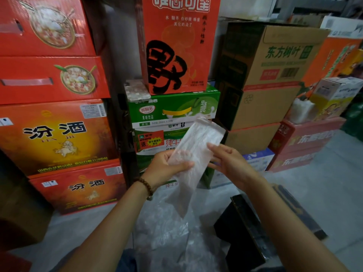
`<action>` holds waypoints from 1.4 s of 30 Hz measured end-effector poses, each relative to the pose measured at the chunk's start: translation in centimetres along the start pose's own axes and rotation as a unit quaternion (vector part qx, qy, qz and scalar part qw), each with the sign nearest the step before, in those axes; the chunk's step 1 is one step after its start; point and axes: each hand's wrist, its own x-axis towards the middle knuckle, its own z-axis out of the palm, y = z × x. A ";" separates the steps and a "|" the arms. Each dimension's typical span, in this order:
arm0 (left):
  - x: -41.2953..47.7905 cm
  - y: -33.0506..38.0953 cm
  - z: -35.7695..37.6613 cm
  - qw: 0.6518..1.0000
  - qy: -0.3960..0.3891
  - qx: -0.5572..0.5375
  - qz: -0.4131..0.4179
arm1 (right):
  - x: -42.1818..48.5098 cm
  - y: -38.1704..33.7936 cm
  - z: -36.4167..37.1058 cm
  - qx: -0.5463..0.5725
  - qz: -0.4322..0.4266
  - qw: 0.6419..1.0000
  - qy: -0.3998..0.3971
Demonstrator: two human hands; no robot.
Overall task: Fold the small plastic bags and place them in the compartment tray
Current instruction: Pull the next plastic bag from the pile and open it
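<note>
The long, clear, crinkled plastic bag point(198, 146) is held in mid-air, its long axis slanting from upper right down to lower left. The left hand point(167, 167) grips its middle, thumb across the front. The right hand point(231, 163), fingers loosely extended, touches its right edge.

bag point(198, 142): thin clear plastic, crinkled | red cartons point(49, 79): glossy printed card | brown carton point(275, 75): matt cardboard | bracelet point(147, 186): wooden beads
</note>
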 end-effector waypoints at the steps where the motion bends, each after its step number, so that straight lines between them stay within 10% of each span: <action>1: 0.0 -0.1 0.1 1.000 0.007 -0.006 0.005 | 0.0 0.2 0.2 -0.015 -0.011 1.000 0.015; 19: 0.5 0.1 -1.1 0.986 0.124 -0.109 0.032 | -0.2 0.3 0.4 -0.056 -0.107 0.991 0.061; 42: -0.1 0.1 -1.3 0.965 0.140 0.158 0.156 | -0.4 0.4 0.6 -0.178 -0.211 0.957 0.092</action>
